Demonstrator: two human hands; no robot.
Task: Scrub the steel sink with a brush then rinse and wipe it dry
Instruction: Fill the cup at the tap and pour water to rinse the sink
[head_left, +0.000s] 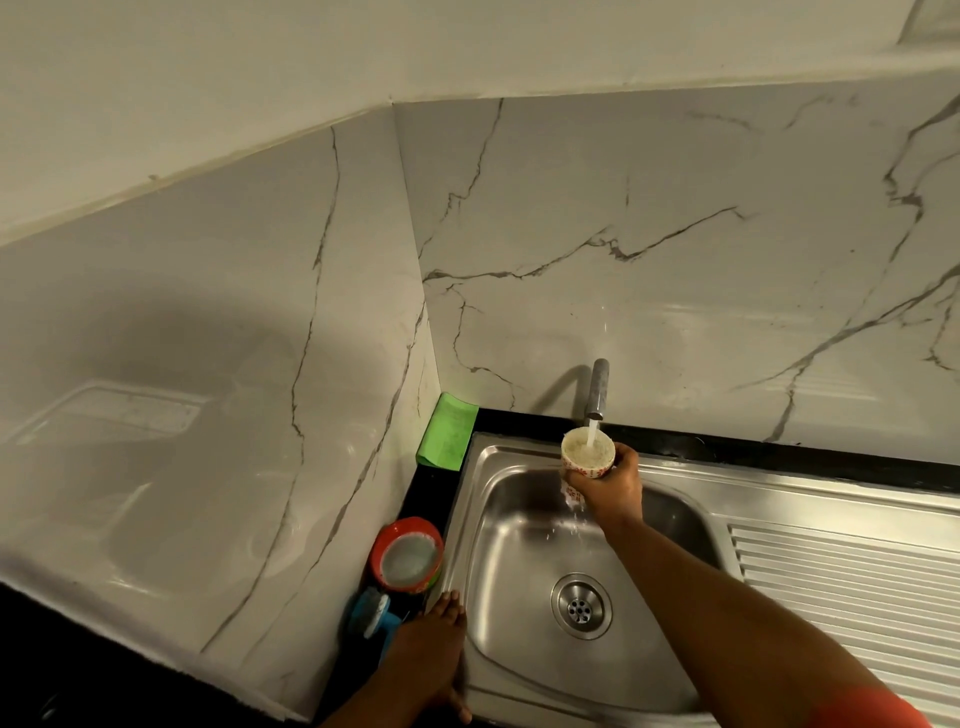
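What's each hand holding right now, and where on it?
Right hand grips the cup around its side under the running tap. Left hand holds nothing, resting on the sink rim.

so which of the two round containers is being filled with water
The small white cup with red print, gripped in the right hand under the running tap over the sink. The red-rimmed tub stands untouched on the counter left of the basin.

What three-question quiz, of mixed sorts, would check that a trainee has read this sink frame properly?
1. True or false: the cup is under running water from the tap.
2. Which hand rests flat on the sink rim?
3. The green sponge is: A in the basin, B in the back-left corner, C on the drainboard.

Key: 1 true, right hand holds it; 2 left hand; 3 B.
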